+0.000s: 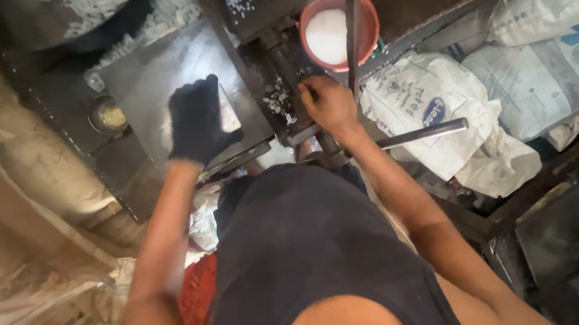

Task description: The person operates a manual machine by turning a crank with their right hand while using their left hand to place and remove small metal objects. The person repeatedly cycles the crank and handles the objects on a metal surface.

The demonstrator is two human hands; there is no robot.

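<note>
My left hand (198,122), in a black glove, lies flat with fingers together on a pale flat piece (228,116) that rests on a dark metal plate (150,84). My bare right hand (328,103) is at the bed of a dark press machine (279,69), its fingertips pinched beside small white bits (275,102) scattered there. What the fingers pinch is too small to tell. A metal lever bar (420,133) sticks out to the right just below my right wrist.
A red bucket (368,26) of white material stands behind the machine, with a vertical rod (352,10) crossing it. White sacks (443,109) are piled at the right. A small round tin (107,116) sits left of the plate. Brown sacking (12,216) covers the left side.
</note>
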